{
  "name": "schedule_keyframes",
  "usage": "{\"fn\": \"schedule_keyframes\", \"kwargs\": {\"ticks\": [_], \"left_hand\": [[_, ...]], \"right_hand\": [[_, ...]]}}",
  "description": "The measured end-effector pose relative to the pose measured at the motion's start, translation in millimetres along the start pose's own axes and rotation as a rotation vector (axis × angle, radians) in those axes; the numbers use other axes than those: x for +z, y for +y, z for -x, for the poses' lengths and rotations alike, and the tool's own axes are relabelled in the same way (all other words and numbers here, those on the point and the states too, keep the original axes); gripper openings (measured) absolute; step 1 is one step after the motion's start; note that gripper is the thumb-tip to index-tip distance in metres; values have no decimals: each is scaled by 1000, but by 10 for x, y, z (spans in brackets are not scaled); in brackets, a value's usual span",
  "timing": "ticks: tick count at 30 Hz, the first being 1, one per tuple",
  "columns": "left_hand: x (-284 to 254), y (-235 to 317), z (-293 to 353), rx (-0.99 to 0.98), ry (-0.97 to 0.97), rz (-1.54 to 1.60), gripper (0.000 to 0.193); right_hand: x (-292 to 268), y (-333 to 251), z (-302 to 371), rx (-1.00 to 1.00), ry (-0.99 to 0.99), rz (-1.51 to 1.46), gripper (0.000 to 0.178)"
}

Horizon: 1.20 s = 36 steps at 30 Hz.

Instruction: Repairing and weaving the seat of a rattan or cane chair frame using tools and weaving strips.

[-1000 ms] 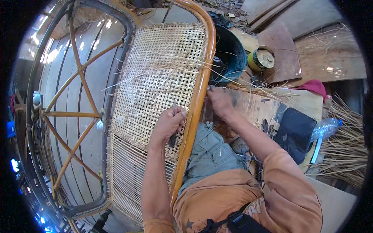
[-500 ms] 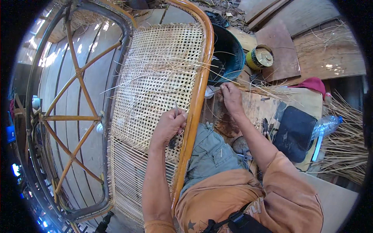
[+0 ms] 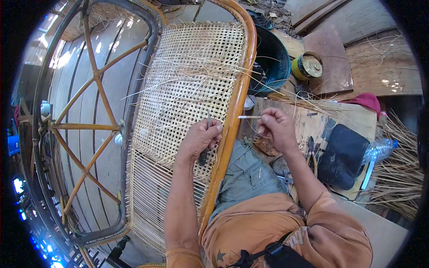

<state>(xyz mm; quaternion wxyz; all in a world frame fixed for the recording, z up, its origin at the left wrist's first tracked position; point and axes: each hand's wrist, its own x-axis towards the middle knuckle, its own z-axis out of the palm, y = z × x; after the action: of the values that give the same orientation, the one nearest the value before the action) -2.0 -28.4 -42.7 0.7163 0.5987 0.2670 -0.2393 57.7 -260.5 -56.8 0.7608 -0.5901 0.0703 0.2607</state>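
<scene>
A woven cane panel in an orange-brown rattan frame lies in front of me, with loose cane strands across its weave. My left hand rests over the panel by its right rail, closed round a slim pointed tool. The tool's grey tip sticks up past the thumb, and a dark textured part shows below the fingers. To the right of the rail, my right hand pinches a short pale stick with a whitish end. That stick points left toward the rail.
Beyond the right rail stand a dark teal bucket and a yellow-green tin. Pliers, a black case, a clear bottle and a cane bundle lie at right. A dark chair frame with rattan braces stands left.
My right hand has come down and turned, and the pale stick in it now shows clearly. My left hand stays over the panel with the tool. The whole view has shifted slightly.
</scene>
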Motion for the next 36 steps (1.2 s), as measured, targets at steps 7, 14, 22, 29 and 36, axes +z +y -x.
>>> {"fn": "schedule_keyframes", "kwargs": {"ticks": [7, 14, 22, 29, 36], "left_hand": [[19, -39, -11, 19, 1, -48, 25], [28, -19, -8, 19, 2, -43, 21], [33, 4, -15, 12, -5, -43, 20], [-2, -71, -34, 19, 19, 8, 19], [45, -20, -31, -4, 34, -41, 18]], "right_hand": [[163, 162, 35, 0, -81, 105, 12], [175, 184, 12, 11, -153, 88, 11], [217, 203, 15, -29, -146, 184, 10], [201, 189, 42, -72, -153, 249, 10], [242, 214, 50, -142, -172, 312, 12]]}}
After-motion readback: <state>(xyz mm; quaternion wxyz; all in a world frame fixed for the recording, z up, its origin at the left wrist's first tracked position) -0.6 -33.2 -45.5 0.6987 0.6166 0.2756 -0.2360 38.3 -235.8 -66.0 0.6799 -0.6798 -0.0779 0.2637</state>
